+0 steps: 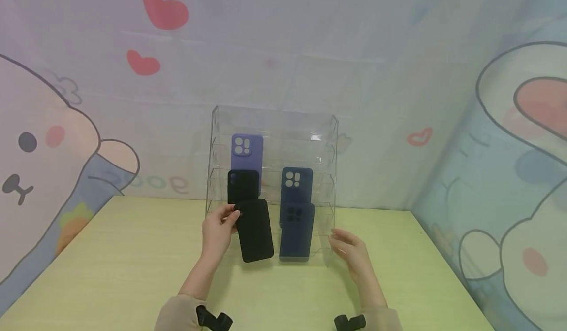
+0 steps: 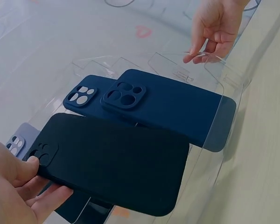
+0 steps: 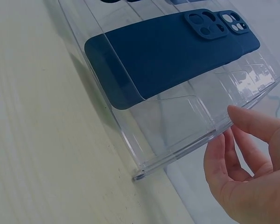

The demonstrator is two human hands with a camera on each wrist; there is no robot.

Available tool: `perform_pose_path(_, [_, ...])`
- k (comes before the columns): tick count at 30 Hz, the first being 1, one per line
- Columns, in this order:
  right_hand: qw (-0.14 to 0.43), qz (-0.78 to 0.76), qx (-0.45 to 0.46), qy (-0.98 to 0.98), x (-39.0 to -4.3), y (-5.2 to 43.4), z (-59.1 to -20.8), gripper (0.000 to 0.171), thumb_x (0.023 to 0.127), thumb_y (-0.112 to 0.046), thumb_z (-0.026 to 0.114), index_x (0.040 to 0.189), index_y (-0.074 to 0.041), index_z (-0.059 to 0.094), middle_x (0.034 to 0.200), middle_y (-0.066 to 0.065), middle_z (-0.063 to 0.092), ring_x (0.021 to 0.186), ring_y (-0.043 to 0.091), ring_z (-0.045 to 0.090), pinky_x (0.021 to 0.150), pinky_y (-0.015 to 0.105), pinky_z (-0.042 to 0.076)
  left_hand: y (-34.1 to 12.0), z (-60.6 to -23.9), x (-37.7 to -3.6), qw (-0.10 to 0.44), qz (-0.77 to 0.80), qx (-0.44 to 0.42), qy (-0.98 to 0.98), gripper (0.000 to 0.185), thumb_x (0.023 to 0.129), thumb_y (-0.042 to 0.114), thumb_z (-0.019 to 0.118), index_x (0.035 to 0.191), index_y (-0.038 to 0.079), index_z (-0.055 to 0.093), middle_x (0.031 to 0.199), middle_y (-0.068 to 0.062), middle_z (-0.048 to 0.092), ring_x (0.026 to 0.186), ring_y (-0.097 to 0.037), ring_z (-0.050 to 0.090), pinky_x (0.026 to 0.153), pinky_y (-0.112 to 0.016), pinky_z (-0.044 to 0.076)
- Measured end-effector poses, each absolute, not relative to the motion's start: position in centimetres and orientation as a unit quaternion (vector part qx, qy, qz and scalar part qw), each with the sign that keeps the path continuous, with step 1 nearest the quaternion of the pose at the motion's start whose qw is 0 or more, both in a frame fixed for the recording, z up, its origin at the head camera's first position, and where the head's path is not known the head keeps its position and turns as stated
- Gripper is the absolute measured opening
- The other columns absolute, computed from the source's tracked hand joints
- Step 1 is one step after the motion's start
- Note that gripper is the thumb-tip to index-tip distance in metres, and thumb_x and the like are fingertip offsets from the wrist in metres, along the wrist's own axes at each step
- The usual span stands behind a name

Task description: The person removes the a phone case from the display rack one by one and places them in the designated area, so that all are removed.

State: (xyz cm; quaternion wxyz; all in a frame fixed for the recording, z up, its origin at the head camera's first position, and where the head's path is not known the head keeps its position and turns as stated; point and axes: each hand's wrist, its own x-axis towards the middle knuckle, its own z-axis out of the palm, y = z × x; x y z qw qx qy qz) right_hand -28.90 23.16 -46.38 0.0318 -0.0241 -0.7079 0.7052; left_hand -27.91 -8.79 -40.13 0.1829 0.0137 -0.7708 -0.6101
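We see a staged-looking corner: creased cloth printed with hearts and cartoon animals walls in a pale table, and the clear tiered stand holding phone cases resembles a shop display, though whether this is a shop we cannot tell.

My feed shows a beige left sleeve and matching right sleeve, each bearing a small black mount with a stubby, rounded end.

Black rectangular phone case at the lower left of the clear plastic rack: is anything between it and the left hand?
Nothing visible: the left hand pinches the black case directly; the right hand is at the right edge of the rack.
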Motion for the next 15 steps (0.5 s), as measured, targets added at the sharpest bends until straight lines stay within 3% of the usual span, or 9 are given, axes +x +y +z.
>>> perform_pose_path(9, [0.023, 0.699, -0.021, -0.715, -28.9, 23.3, -46.1, 0.046, 0.094, -0.008, 0.063, 0.135, 0.008, 0.05, 0.123, 0.012, 0.06, 0.098, 0.005, 0.062, 0.093, 0.021, 0.052, -7.3, -40.7, -28.1, 0.125, -0.643, 0.004, -0.756, 0.03, 0.098, 0.008, 0.058, 0.122, -0.009, 0.061, 0.107, -0.025, 0.069, 0.077, -0.019, 0.07, 0.068, -0.026, 0.06])
perform_pose_path(15, [0.019, 0.697, -0.02, -0.716, -28.8, 23.3, -46.0, 0.046, 0.094, -0.008, 0.062, 0.135, 0.009, 0.05, 0.135, 0.023, 0.054, 0.1, 0.005, 0.063, 0.096, 0.025, 0.052, -5.4, -41.1, -27.8, 0.108, -0.653, -0.004, -0.75, 0.03, 0.097, 0.007, 0.059, 0.12, -0.012, 0.062, 0.103, -0.024, 0.071, 0.068, -0.014, 0.067, 0.063, -0.025, 0.06])
